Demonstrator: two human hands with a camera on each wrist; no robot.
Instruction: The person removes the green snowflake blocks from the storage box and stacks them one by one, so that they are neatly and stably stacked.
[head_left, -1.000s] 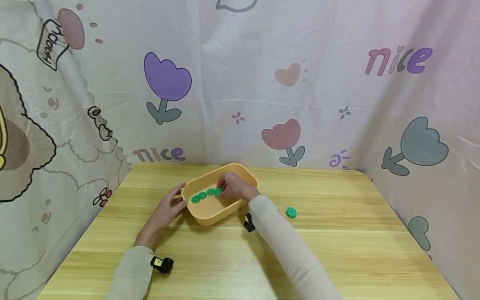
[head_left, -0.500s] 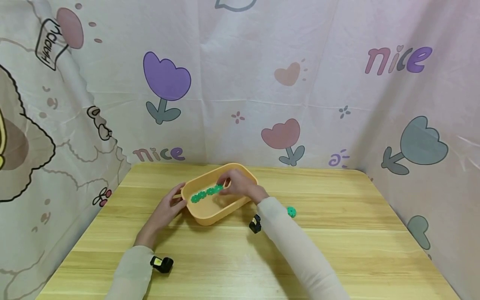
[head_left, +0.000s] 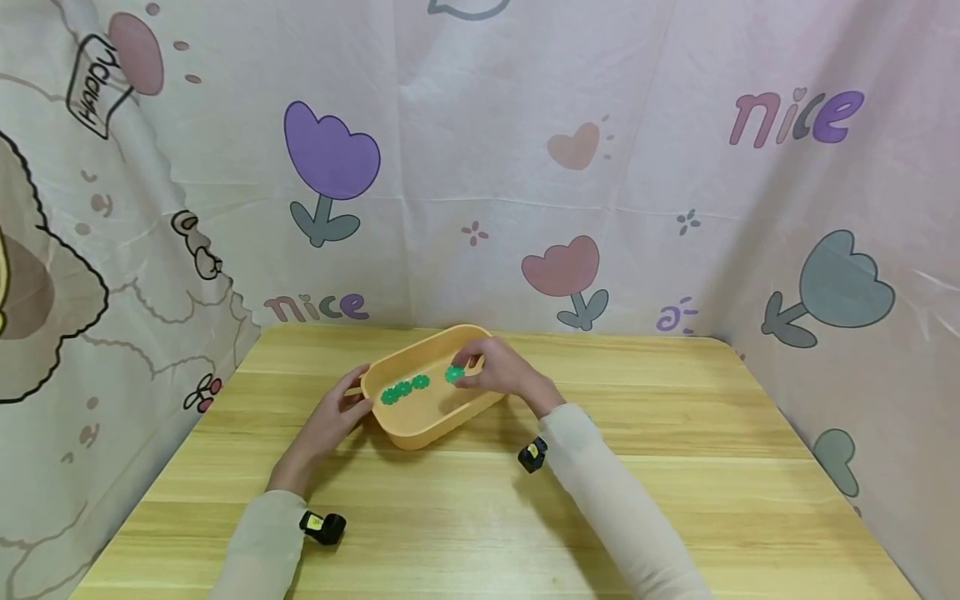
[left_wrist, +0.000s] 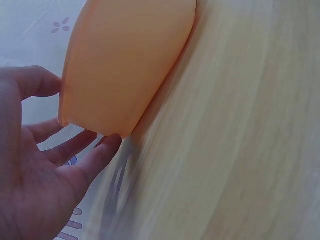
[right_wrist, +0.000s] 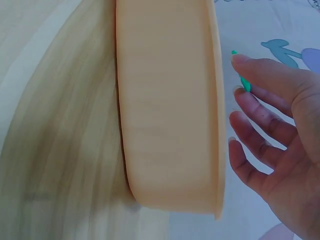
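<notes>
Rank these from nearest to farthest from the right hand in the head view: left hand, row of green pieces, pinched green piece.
1. Pinched green piece: held by the right hand.
2. Row of green pieces: inside the yellow tray, left of that piece.
3. Left hand: at the tray's left end.

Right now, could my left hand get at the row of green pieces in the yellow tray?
Probably yes: your left hand holds the yellow tray by the end nearest the row, and the open top leaves the way free, once that grip loosens.
</notes>
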